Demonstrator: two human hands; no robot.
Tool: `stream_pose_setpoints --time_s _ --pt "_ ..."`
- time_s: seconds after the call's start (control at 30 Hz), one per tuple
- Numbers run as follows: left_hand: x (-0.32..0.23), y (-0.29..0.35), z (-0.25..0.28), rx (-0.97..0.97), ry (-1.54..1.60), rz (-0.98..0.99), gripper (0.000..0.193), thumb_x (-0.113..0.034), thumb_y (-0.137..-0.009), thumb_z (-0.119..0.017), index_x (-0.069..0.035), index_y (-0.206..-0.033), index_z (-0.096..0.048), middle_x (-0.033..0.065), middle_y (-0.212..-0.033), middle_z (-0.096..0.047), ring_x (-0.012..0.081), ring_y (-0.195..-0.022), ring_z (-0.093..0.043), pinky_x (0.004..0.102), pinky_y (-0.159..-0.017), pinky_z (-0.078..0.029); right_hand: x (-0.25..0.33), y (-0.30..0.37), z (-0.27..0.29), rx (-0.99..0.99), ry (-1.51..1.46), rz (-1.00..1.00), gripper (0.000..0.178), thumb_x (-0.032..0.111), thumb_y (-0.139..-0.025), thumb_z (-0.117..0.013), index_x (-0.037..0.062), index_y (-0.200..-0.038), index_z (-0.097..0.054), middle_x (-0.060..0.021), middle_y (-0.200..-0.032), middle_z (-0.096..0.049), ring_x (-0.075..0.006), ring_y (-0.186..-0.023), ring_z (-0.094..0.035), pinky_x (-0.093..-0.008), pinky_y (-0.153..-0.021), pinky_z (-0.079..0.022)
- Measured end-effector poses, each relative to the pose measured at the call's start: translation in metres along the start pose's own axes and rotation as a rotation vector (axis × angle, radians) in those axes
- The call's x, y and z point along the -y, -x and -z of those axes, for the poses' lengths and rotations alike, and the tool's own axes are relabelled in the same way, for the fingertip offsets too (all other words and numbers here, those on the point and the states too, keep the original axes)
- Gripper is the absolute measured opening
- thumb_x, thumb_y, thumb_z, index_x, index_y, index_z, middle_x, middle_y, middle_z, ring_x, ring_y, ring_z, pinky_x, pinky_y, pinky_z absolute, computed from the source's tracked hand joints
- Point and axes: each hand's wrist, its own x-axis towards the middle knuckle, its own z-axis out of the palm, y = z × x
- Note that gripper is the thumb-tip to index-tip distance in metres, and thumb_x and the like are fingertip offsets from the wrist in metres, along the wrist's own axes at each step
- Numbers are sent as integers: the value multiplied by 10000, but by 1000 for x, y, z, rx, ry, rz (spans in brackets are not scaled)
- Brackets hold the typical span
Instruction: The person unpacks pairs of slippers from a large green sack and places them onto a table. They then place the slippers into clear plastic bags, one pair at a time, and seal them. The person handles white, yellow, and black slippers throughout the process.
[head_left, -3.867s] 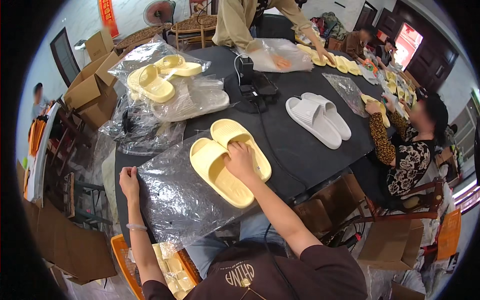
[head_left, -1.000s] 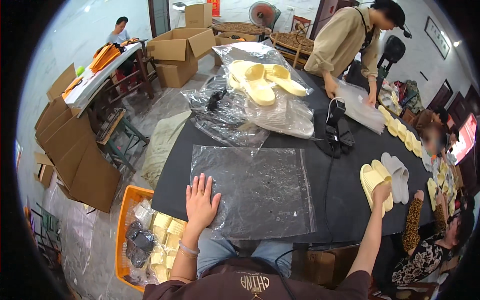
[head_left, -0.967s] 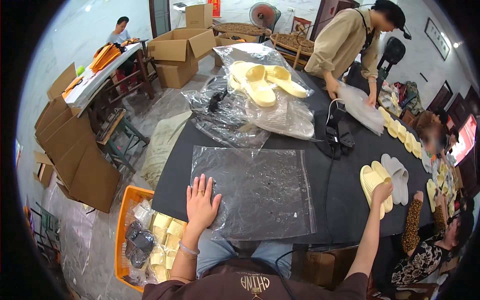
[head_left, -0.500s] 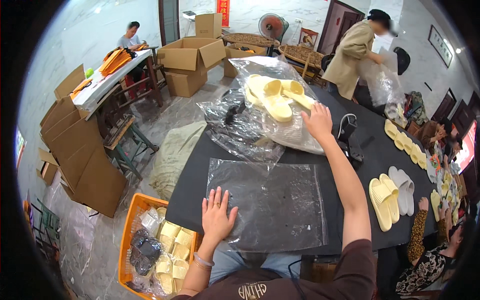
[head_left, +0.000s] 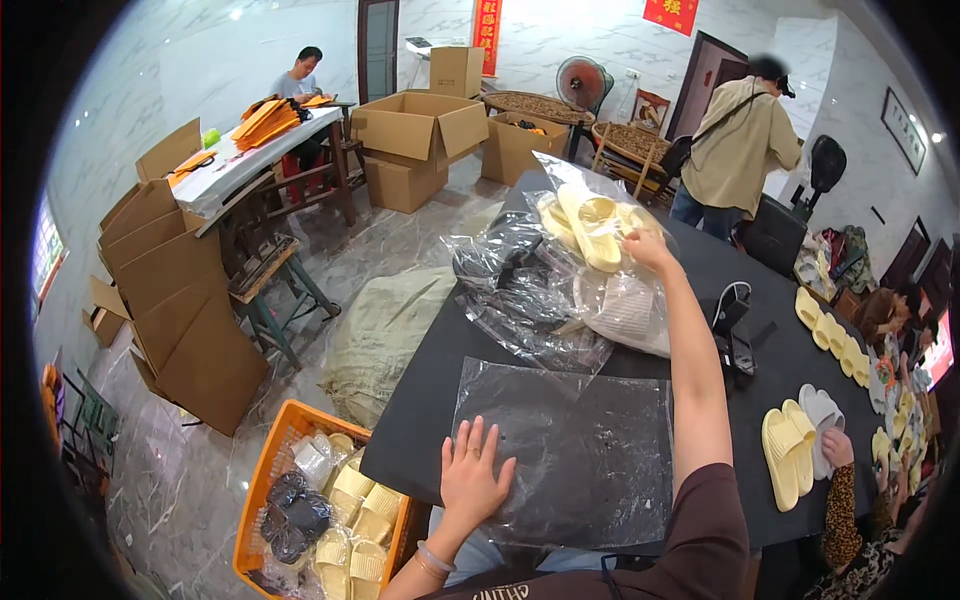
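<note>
A clear plastic bag [head_left: 590,450] lies flat on the black table in front of me. My left hand [head_left: 475,485] rests on the bag's left side, fingers spread. Stretched toward the far end of the table, my right hand [head_left: 650,248] has its fingers curled on a pale yellow slipper [head_left: 627,217]. Another yellow slipper [head_left: 588,228] lies to its left, on the same pile. Clear wrapping [head_left: 625,305] bunches beneath and around these slippers. To their left are dark items in clear bags [head_left: 500,260].
An orange crate [head_left: 262,480] of bagged slippers stands left of the table [head_left: 420,430]. At right are a yellow pair [head_left: 788,450] and grey slippers [head_left: 822,415], touched by a co-worker's hand [head_left: 838,447]. A black device [head_left: 735,325] sits right of my arm. Cardboard boxes [head_left: 420,130] stand behind.
My right hand has gone from extended fingers to a curled grip on the slipper. A co-worker's hand has reached the grey slippers. The standing person has turned away, and the view has shifted.
</note>
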Motion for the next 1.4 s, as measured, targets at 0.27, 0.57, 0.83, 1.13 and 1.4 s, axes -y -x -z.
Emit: stream_pose_setpoints --time_s 0.27,0.57,0.83,1.13,1.4 --pt "1 -2 2 7 -10 24 532 -381 -823 -612 -95 -1267 -553 125 -1380 -457 295 -1298 -395 469 -1065 -273 54 -24 7 -94 95 -297 735 652 -745 -559 108 -1239 -588 -99 -1292 -562 -283 -1180 -540 -374 -985 -419" --pt "-2 -6 4 29 7 26 529 -391 -815 -617 -108 -1258 -561 117 -1374 -464 288 -1291 -407 467 -1062 -279 24 -91 -48 -457 -255 -448 548 494 -798 -546 86 -1155 -621 -132 -1163 -622 -324 -1083 -585 -390 -892 -467" --pt "1 0 5 -10 15 58 520 -372 -809 -627 -101 -1248 -564 121 -1370 -467 289 -1288 -408 474 -1057 -287 91 -32 -27 -833 -354 -230 259 236 -808 -553 0 -816 -661 -230 -881 -653 -412 -846 -616 -485 -751 -472" --pt "4 3 0 -70 -9 10 519 -365 -814 -626 -90 -1249 -559 126 -1364 -470 295 -1277 -417 467 -1064 -282 84 58 81 -1099 -326 365 355 324 -872 -585 -30 -889 -602 -229 -820 -612 -423 -786 -565 -467 -711 -431" --pt "6 9 -13 17 -96 -30 559 -399 -888 -523 -83 -1345 -459 142 -1427 -395 294 -1342 -326 472 -1095 -227 33 240 119 -869 -349 442 334 216 -863 -575 -28 -1089 -606 -174 -1088 -644 -289 -966 -616 -344 -846 -453"
